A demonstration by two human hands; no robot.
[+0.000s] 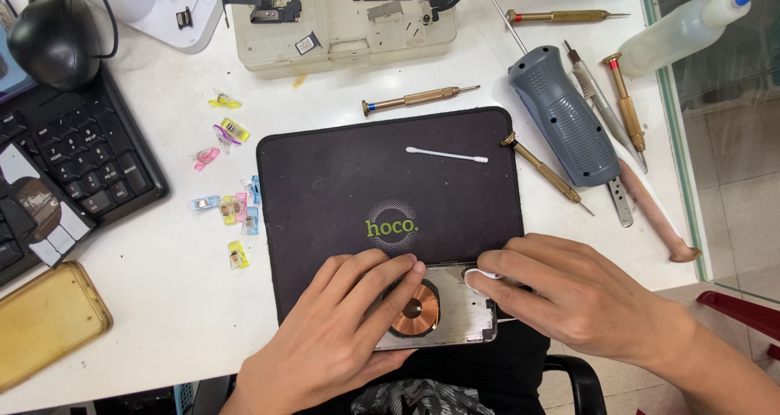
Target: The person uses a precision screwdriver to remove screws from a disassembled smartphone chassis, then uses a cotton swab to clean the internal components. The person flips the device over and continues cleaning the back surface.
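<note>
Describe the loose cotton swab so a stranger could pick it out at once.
Find the black rectangular work mat mid-desk. In its upper right part lies a thin white cotton swab, alone and nearly level. Unlike the brass-handled screwdrivers around the mat, it is white, with soft tips at both ends.

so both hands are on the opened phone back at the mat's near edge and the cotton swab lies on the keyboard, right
Not quite. The head view shows the cotton swab lying on the black mat, not on a keyboard. The rest holds: the left hand and right hand rest on the opened phone back.
</note>
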